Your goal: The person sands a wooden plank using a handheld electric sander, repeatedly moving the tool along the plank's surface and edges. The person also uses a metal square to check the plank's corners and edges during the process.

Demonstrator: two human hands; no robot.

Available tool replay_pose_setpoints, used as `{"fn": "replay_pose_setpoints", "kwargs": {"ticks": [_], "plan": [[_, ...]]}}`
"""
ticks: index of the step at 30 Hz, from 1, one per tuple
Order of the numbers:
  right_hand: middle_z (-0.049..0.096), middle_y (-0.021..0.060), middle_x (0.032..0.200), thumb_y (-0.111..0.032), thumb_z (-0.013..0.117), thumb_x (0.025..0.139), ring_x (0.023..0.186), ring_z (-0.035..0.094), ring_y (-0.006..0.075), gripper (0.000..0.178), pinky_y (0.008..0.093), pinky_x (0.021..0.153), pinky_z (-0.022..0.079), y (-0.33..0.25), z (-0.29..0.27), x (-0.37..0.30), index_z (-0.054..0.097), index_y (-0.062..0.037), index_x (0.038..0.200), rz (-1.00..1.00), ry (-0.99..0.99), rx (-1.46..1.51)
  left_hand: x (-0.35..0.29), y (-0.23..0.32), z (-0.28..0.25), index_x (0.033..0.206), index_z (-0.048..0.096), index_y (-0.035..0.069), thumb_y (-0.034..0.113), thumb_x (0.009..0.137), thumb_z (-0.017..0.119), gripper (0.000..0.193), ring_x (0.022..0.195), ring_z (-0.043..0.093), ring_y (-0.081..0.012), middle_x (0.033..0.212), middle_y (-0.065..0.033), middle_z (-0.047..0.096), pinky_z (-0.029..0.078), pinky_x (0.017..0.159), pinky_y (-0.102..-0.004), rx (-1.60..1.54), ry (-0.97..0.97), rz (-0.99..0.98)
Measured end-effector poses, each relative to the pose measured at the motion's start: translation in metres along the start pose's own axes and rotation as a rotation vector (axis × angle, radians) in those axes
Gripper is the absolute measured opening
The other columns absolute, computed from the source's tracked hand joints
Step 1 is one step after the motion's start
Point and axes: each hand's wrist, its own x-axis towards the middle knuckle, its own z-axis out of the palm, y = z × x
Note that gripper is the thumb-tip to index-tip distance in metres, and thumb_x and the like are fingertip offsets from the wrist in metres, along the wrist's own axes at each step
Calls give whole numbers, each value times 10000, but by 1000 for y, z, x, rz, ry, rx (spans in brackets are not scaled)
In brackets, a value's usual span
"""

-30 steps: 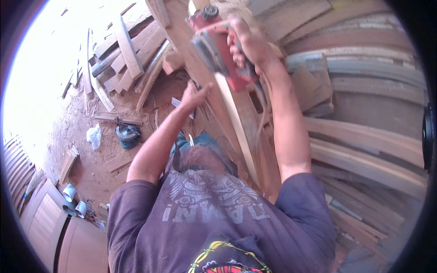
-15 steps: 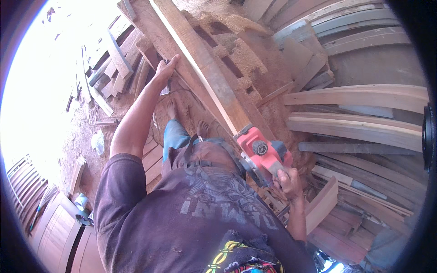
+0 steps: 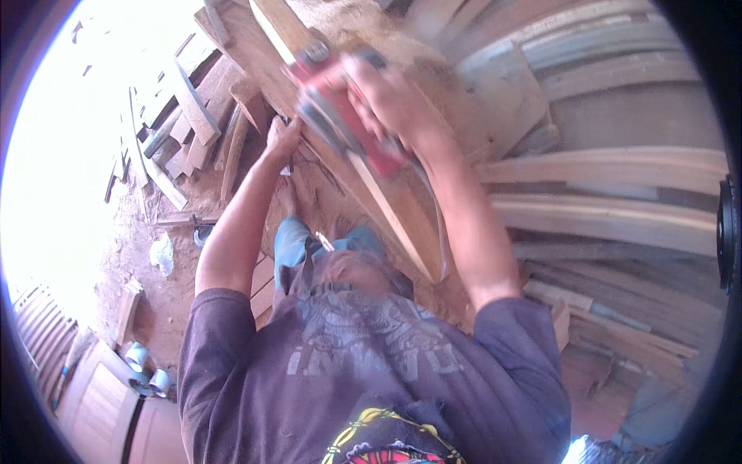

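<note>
My right hand grips a red electric planer that rests on the narrow edge of a long wooden plank. The plank runs from the upper left down toward my body. My left hand presses on the left side of the plank, just below and beside the planer. The picture is blurred around the tool. Sawdust lies on the wood above it.
Curved wooden boards are stacked on the right. Loose offcuts and planks lie on the dirt floor at the upper left. A wooden door panel and small round cans sit at the lower left.
My right hand has pushed the planer from near my body up along the plank to its far part. My left hand stays on the plank.
</note>
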Motion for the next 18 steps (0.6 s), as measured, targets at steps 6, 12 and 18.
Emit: {"fn": "replay_pose_setpoints", "kwargs": {"ticks": [6, 12, 18], "plan": [[513, -41, 624, -617, 526, 1066, 517, 499, 59, 612, 281, 464, 420, 41, -23, -47, 590, -73, 794, 12, -74, -108, -10, 15, -12, 1258, 640, -112, 664, 906, 795, 866, 956, 703, -262, 1110, -195, 723, 566, 822, -395, -41, -89, 51], [551, -22, 654, -510, 503, 1068, 583, 521, 105, 525, 314, 563, 403, 110, -74, -260, 600, -74, 791, 192, 26, -86, -32, 30, -27, 1441, 543, -147, 699, 908, 782, 1028, 1159, 680, -294, 1313, -231, 673, 554, 980, -404, -187, -94, 36], [593, -11, 695, -383, 565, 1044, 640, 533, 91, 428, 335, 575, 412, 149, -88, -373, 654, -44, 798, 336, 134, -71, -35, 25, -33, 1442, 537, -152, 707, 917, 768, 1033, 1168, 681, -297, 1322, -236, 668, 557, 978, -414, -139, -86, 48]]}}
